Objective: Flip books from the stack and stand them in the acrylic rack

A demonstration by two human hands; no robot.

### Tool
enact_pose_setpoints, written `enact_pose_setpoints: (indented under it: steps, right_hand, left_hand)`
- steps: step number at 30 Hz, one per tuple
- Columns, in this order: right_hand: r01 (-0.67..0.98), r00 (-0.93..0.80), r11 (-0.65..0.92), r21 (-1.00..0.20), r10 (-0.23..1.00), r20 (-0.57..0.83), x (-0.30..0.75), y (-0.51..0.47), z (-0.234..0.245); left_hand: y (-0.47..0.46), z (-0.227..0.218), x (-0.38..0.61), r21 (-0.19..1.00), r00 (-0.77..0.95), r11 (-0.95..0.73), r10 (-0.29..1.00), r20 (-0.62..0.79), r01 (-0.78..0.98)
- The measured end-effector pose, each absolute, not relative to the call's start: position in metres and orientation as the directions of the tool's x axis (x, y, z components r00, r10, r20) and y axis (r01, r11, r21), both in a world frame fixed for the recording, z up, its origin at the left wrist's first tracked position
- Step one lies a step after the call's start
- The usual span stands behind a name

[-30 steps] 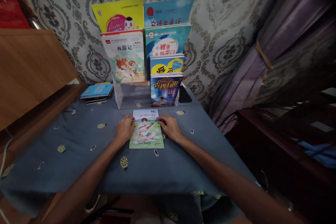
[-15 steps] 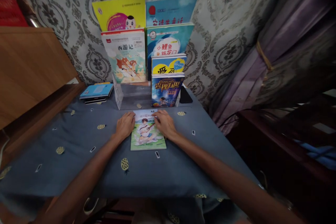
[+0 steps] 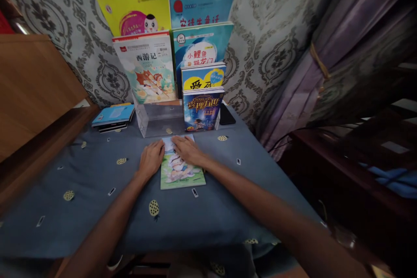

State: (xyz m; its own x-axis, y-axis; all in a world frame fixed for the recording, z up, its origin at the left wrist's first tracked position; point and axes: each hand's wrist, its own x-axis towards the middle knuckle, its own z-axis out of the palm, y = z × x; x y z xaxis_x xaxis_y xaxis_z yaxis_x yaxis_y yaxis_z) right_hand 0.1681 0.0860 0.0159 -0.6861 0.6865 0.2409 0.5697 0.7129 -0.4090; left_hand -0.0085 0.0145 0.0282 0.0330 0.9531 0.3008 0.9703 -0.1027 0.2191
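Note:
A thin book [image 3: 182,176] with a drawn figure on its green and light blue cover lies flat on the table in front of me. My left hand [image 3: 152,156] rests along the book's left edge, fingers stretched forward and palm down. Across the upper part of the cover lies my right hand [image 3: 188,150], its fingers extended flat over the picture and hiding some of it. Just behind the book stands a clear stepped book rack [image 3: 159,124]. It bears a white book [image 3: 150,71] on the left and a dark blue book [image 3: 201,113] at the lower right.
Taller yellow [image 3: 137,11] and blue [image 3: 205,6] books stand at the rack's back. A small pile of books [image 3: 114,115] lies left of the rack, and a black phone [image 3: 227,115] lies right of it. A wooden panel [image 3: 35,87] borders the table's left side.
My right hand has slid left from the book's right edge onto its upper cover. My left hand stays at the left edge. The view has shifted slightly.

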Motion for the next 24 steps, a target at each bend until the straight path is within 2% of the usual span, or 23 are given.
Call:
enact_pose_setpoints:
  steps: [4,10,13,15,19,24]
  right_hand:
    - [0.588,-0.627,0.678,-0.441,0.727,0.281,0.208,0.101,0.011]
    - [0.47,-0.641,0.661,-0.586,0.711,0.288,0.238,0.12,0.007]
    - [0.448,-0.611,0.62,-0.644,0.738,0.285,0.239,0.125,0.006]
    - [0.423,-0.609,0.607,-0.673,0.74,0.285,0.239,0.126,0.006]
    - [0.38,-0.613,0.59,-0.712,0.738,0.283,0.239,0.128,0.006]
    - [0.382,-0.611,0.587,-0.714,0.74,0.282,0.24,0.129,0.006]
  left_hand:
    - [0.014,0.029,-0.007,0.216,0.009,-0.075,0.956,0.292,0.974]
    - [0.016,0.029,-0.007,0.166,0.062,-0.115,0.953,0.297,0.979]
    - [0.021,0.029,-0.006,0.135,0.148,-0.192,0.947,0.285,0.972]
    - [0.027,0.029,-0.002,0.127,0.237,-0.27,0.944,0.229,0.954]
    - [0.042,0.031,0.013,0.172,0.377,-0.387,0.922,0.088,0.906]
    - [0.054,0.033,0.033,0.197,0.478,-0.479,0.877,0.053,0.856]
